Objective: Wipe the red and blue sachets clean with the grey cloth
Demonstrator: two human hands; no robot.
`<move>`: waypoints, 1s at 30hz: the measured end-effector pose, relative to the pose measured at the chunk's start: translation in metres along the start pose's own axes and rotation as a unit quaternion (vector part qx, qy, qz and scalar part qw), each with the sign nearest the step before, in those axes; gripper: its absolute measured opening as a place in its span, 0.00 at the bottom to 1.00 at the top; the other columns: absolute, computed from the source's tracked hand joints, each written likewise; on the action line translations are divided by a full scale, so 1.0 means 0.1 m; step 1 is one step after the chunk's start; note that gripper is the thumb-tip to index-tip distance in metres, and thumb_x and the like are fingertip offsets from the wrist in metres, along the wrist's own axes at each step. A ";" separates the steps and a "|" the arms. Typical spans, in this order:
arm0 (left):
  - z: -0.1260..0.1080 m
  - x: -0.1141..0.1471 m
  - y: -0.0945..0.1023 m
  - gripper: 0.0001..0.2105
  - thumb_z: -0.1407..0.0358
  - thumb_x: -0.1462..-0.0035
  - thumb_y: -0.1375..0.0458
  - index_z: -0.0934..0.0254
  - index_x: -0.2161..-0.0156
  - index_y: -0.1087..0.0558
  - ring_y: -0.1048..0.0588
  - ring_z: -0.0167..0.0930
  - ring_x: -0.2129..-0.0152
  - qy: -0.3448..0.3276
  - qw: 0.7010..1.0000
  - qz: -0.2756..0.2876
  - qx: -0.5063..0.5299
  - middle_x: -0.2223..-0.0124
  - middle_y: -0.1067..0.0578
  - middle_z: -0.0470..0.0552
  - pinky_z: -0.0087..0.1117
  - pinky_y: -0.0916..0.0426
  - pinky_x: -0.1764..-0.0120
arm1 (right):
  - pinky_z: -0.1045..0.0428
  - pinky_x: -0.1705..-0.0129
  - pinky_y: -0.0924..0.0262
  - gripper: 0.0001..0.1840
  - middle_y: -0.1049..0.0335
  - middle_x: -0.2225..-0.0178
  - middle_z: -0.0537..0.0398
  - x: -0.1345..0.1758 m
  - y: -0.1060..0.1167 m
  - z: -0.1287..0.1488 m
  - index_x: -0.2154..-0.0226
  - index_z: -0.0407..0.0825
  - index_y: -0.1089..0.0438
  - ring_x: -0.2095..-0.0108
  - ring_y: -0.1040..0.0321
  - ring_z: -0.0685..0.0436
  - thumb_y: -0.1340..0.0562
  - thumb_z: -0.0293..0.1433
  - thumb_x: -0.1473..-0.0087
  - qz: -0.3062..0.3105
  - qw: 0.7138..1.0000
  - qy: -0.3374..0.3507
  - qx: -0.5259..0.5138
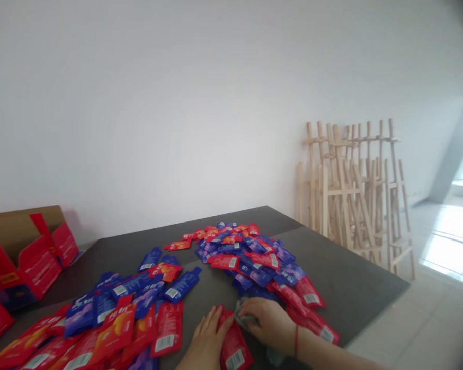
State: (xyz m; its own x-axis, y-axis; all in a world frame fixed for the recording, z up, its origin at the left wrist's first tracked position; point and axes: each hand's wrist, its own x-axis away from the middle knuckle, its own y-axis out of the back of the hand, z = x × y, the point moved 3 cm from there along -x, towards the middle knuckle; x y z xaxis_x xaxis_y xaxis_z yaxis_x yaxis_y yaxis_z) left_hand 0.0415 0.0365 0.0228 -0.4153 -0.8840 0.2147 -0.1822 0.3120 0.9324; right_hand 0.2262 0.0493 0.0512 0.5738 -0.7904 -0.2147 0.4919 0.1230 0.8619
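Observation:
My left hand (206,334) rests on the table with fingers stretched out, its thumb side pressing on a red spouted pouch (236,347) whose white barcode faces up. Bunched in my right hand (269,319) is a grey-green cloth (246,317), held against the upper end of that pouch. A red band (296,340) circles my right wrist. Just beyond both hands lies a heap of red and blue pouches (254,262). To the left of my left hand is another pile of pouches (111,318), also red and blue.
A dark table (139,246) stands against a white wall (170,113). Open red cardboard boxes (38,257) sit at its left end. Wooden easels (343,195) lean together beyond the right edge, on a pale tiled floor (428,308).

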 end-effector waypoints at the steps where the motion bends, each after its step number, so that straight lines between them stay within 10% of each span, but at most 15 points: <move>1: -0.10 0.02 0.08 0.51 0.54 0.62 0.31 0.64 0.31 0.42 0.54 0.52 0.30 0.014 1.000 0.011 -0.011 0.27 0.52 0.65 0.57 0.53 0.33 | 0.52 0.48 0.37 0.16 0.21 0.52 0.52 -0.03 0.00 -0.06 0.56 0.52 0.22 0.51 0.27 0.42 0.41 0.27 0.44 -0.028 0.999 -0.044 -0.002; 7: -0.46 0.13 0.35 0.36 0.59 0.48 0.43 0.65 0.32 0.38 0.46 0.44 0.31 0.017 0.999 0.017 -0.036 0.29 0.43 0.57 0.54 0.53 0.32 | 0.51 0.47 0.39 0.15 0.23 0.52 0.52 -0.10 -0.13 -0.05 0.56 0.52 0.22 0.51 0.29 0.41 0.41 0.28 0.44 -0.052 0.997 -0.050 0.019; 17: 0.36 0.15 0.73 0.35 0.83 0.49 0.57 0.71 0.35 0.36 0.37 0.36 0.35 0.082 0.971 -0.019 -0.222 0.32 0.37 0.62 0.47 0.48 0.32 | 0.51 0.48 0.39 0.18 0.25 0.50 0.52 -0.05 -0.13 -0.03 0.54 0.52 0.24 0.51 0.31 0.40 0.41 0.27 0.46 -0.035 0.998 -0.055 0.012; 24: 1.01 0.33 0.88 0.33 0.82 0.48 0.55 0.64 0.38 0.30 0.33 0.38 0.38 0.096 0.972 -0.044 -0.212 0.36 0.30 0.58 0.45 0.42 0.35 | 0.51 0.49 0.39 0.19 0.25 0.50 0.53 -0.05 -0.17 -0.04 0.53 0.53 0.24 0.51 0.31 0.40 0.40 0.27 0.48 -0.037 0.998 -0.040 -0.003; 30: 0.80 0.10 0.98 0.26 0.82 0.48 0.55 0.65 0.50 0.23 0.25 0.40 0.45 0.101 0.961 -0.084 -0.242 0.45 0.22 0.59 0.43 0.33 0.42 | 0.51 0.48 0.38 0.21 0.25 0.48 0.53 -0.06 -0.15 -0.01 0.53 0.52 0.24 0.50 0.30 0.40 0.39 0.27 0.50 -0.026 0.998 -0.048 -0.012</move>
State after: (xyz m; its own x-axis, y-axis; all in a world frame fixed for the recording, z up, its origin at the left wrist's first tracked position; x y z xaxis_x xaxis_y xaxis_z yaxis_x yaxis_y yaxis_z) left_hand -0.0521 0.0857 0.0926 -0.2256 -0.9726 0.0557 0.2254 0.0035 0.9743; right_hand 0.2162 0.0534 0.0392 0.4822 -0.8499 -0.2125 0.5354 0.0939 0.8393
